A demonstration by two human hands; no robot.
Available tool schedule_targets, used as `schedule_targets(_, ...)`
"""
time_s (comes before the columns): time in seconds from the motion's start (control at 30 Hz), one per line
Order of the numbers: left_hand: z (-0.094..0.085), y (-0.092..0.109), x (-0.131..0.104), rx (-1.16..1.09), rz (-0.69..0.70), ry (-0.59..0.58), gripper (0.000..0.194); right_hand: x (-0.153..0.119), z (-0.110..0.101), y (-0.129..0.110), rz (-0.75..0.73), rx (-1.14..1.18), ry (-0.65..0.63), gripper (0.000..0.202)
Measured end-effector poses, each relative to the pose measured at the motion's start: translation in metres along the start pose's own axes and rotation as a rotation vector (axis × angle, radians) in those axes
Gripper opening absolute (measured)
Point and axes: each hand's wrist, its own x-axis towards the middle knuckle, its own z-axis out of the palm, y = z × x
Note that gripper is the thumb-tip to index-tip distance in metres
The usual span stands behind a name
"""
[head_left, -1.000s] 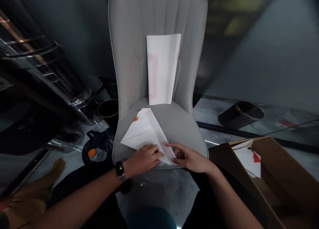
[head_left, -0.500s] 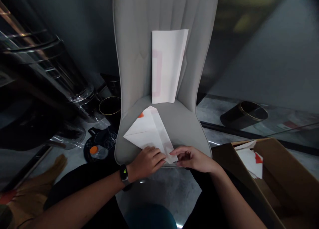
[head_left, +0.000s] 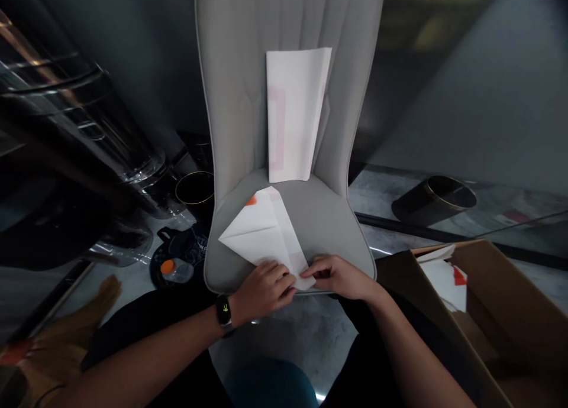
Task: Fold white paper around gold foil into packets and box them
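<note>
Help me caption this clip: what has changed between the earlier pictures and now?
The right hand has shifted its index finger toward the near corner of the folded paper, which has turned slightly clockwise. Nothing was visibly let go. The left hand stays on the paper; the other sheet still leans against the chair back.

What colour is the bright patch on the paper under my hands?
The patch on the paper is orange, clearest in the head view.

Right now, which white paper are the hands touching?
The pointed sheet on the seat, touched by left hand and right hand; the upright paper leans against the backrest, and another paper sits in the cardboard box.
</note>
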Motion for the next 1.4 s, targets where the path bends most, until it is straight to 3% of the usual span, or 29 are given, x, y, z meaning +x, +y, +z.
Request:
schedule_targets(0.3,-0.004,-0.009,0.01,-0.307,-0.266,0.023,0.019,0.003,-0.003,-0.015,0.113,0.038,0.061,0.036)
schedule_targets(0.4,-0.009,-0.015,0.016,-0.418,-0.371,-0.006,0.023,0.006,-0.006,-0.015,0.128,0.013,0.032,0.047)
schedule_targets(0.5,-0.011,-0.017,0.02,-0.445,-0.413,-0.033,0.023,0.011,-0.007,-0.015,0.241,-0.008,0.045,0.056)
schedule_targets(0.6,-0.01,-0.016,0.019,-0.5,-0.462,0.006,0.009,0.017,-0.003,-0.015,0.366,0.046,0.115,0.051)
schedule_targets(0.63,-0.008,-0.016,0.019,-0.517,-0.479,0.016,0.013,0.019,-0.001,-0.015,0.386,0.051,0.14,0.049)
schedule_targets(0.7,-0.006,-0.016,0.018,-0.524,-0.503,0.024,0.026,0.022,0.003,-0.015,0.395,0.029,0.18,0.048)
schedule_targets(0.83,-0.002,-0.016,0.019,-0.497,-0.521,0.007,0.008,0.024,0.008,-0.014,0.395,-0.025,0.231,0.043)
schedule_targets(0.9,-0.001,-0.017,0.021,-0.485,-0.522,0.005,0.011,0.024,0.013,-0.014,0.397,-0.084,0.276,0.039)
schedule_targets(1.0,0.001,-0.018,0.023,-0.473,-0.514,0.009,0.014,0.018,0.026,-0.017,0.315,-0.324,0.439,0.035)
schedule_targets(1.13,0.004,-0.021,0.023,-0.468,-0.512,0.004,0.015,-0.002,0.058,-0.021,-0.014,-0.741,0.676,0.027)
schedule_targets(1.23,0.005,-0.022,0.023,-0.446,-0.507,-0.02,0.015,-0.018,0.079,-0.015,-0.254,-0.924,0.604,0.04)
schedule_targets(1.4,0.0,-0.017,0.024,-0.283,-0.466,-0.091,0.012,-0.031,0.088,0.0,-0.248,-1.003,0.492,0.057)
